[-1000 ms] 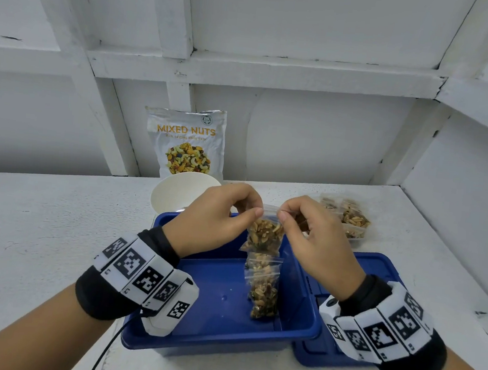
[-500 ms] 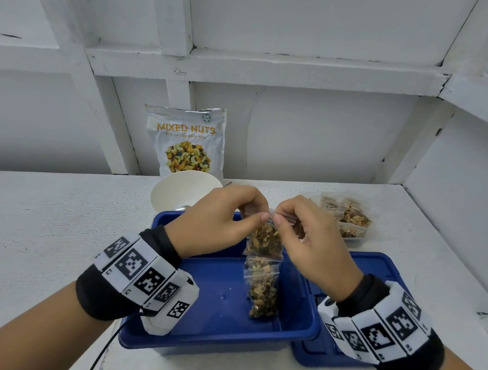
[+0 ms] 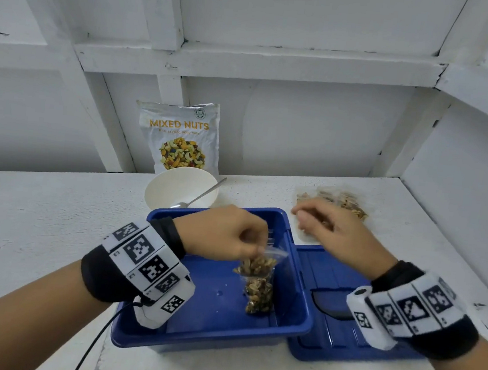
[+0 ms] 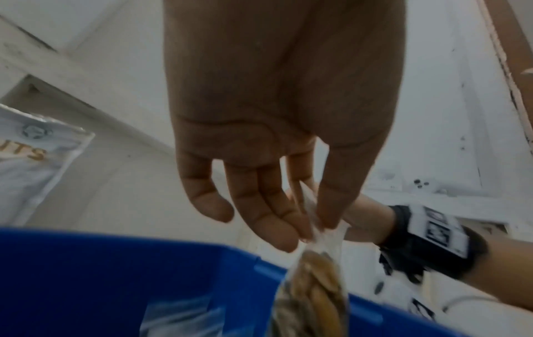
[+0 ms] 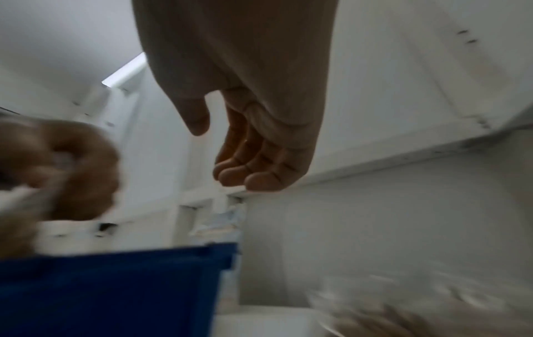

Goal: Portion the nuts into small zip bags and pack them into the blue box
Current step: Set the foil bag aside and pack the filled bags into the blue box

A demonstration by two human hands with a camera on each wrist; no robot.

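My left hand (image 3: 249, 245) pinches the top of a small zip bag of nuts (image 3: 257, 268) and holds it inside the blue box (image 3: 193, 323), just above a second filled bag (image 3: 258, 298) lying on the box floor. In the left wrist view the left hand (image 4: 314, 225) has thumb and fingers pinched on the clear bag (image 4: 314, 294). My right hand (image 3: 322, 225) hovers, fingers relaxed and holding nothing, over the pile of filled bags (image 3: 345, 202) on the table behind the box. The right wrist view shows the right hand (image 5: 230, 155) with bare fingers.
A blue lid (image 3: 337, 286) lies flat to the right of the box. A white bowl (image 3: 181, 189) with a metal spoon (image 3: 203, 195) stands behind the box. The mixed nuts pouch (image 3: 179, 136) leans on the back wall. White walls close the back and right.
My right hand has let go of the bag and moved right and back to the pile of bags. The left hand has lowered the bag into the box.
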